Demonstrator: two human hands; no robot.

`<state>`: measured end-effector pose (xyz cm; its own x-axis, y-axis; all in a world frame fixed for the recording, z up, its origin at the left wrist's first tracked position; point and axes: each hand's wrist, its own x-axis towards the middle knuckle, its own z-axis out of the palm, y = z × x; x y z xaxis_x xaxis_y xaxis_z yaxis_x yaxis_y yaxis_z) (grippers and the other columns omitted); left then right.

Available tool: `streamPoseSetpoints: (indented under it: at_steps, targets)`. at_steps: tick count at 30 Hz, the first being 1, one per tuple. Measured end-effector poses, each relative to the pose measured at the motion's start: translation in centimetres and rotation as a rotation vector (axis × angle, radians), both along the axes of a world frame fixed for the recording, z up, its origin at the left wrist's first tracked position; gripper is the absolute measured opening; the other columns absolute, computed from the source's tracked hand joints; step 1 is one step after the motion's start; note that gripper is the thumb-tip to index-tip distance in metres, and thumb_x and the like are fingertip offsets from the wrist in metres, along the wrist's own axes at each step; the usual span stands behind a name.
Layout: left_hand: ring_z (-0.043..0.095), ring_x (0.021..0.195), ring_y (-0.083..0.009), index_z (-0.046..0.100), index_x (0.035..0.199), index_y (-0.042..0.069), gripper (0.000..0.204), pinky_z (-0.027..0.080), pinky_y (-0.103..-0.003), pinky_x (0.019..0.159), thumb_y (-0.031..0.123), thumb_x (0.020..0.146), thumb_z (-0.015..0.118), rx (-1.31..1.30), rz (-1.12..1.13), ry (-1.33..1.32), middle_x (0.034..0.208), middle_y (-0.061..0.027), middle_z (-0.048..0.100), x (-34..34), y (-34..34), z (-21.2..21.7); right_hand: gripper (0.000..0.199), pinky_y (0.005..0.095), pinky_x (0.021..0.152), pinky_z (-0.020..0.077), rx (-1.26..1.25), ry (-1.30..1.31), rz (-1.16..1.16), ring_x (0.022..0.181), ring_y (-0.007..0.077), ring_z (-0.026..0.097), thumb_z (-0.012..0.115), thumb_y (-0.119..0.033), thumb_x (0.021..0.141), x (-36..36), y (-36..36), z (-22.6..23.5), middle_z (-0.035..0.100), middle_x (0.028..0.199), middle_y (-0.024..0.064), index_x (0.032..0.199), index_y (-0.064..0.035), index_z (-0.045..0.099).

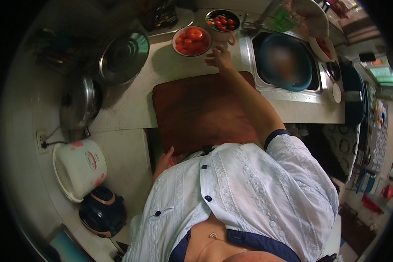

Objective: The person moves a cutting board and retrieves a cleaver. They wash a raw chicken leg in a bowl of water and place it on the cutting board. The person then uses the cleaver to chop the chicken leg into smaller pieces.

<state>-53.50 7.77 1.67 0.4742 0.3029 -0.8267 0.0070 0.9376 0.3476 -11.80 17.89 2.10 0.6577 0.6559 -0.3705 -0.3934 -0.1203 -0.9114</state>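
Observation:
My right hand [219,57] is stretched forward over the counter, fingers spread and nothing in them. It is just beyond the far edge of a reddish-brown cutting board [196,109]. To its left is a white bowl of red tomatoes [192,41]. Beyond it stands a light-coloured mug-like pot [225,36] with a handle, holding small red and dark fruit. My left hand [163,160] is low at the board's near left edge, fingers apart; my shirt hides part of it. A small dark object [209,148] shows at the board's near edge, mostly hidden.
On the right, a sink [254,65] holds a blue basin [308,65] with blurred contents. A bowl of red pieces [322,49] stands past it. At left are a large metal lid [124,56], a lidded pan [83,102], a white rice cooker [81,168] and a dark appliance [102,212].

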Motion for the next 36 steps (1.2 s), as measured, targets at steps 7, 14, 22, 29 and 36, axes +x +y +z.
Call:
streamPoseSetpoints:
  at_steps: [7,14,22,29,36]
  targets:
    - [0.058,0.083,-0.0256,0.046,0.114,0.002,0.051,0.05,-0.039,0.071,0.041,0.082,0.055,0.0,-0.083,0.034,0.102,-0.0132,0.057,-0.8,3.5,-2.5,0.044,0.0309,0.055,0.0486,-0.27,-0.915,-0.328,0.067,0.0185,0.06,0.057,-0.028,0.081,9.8,-0.8,-3.4,0.053,0.096,0.013,0.109,0.0032,0.045]
    - [0.06,0.077,-0.0214,0.049,0.108,0.0,0.049,0.049,-0.031,0.063,0.039,0.081,0.058,0.101,-0.144,0.146,0.098,-0.011,0.059,0.8,5.2,0.5,0.021,0.0244,0.049,0.0401,-0.042,0.018,-0.001,0.059,0.0108,0.05,0.056,-0.024,0.082,9.9,0.6,-0.6,0.051,0.073,0.0016,0.09,-0.0053,0.054]
    - [0.059,0.077,-0.022,0.049,0.109,0.0,0.055,0.049,-0.032,0.063,0.046,0.08,0.055,0.295,-0.639,0.612,0.097,-0.0132,0.058,1.8,7.7,0.7,0.025,0.0216,0.049,0.0313,0.163,0.04,-0.005,0.055,0.0055,0.037,0.056,-0.023,0.083,7.4,-4.9,4.3,0.046,0.068,-0.0039,0.103,-0.0078,0.057]
    - [0.059,0.078,-0.0221,0.048,0.11,0.001,0.056,0.049,-0.033,0.064,0.048,0.08,0.055,0.244,-0.539,0.492,0.097,-0.0141,0.058,1.5,10.1,-1.1,0.019,0.0219,0.052,0.0328,0.502,0.09,-0.199,0.059,0.0071,0.04,0.056,-0.025,0.084,2.5,-21.7,11.5,0.047,0.068,-0.0013,0.077,-0.0066,0.055]
    - [0.059,0.078,-0.0221,0.047,0.111,0.002,0.057,0.049,-0.034,0.065,0.049,0.08,0.054,0.272,-0.428,0.529,0.097,-0.015,0.058,1.0,10.9,-1.7,0.015,0.0191,0.057,0.0369,0.059,0.012,-0.533,0.062,0.0051,0.043,0.053,-0.022,0.086,-2.0,-46.2,14.3,0.049,0.073,-0.0022,0.087,-0.0076,0.054]
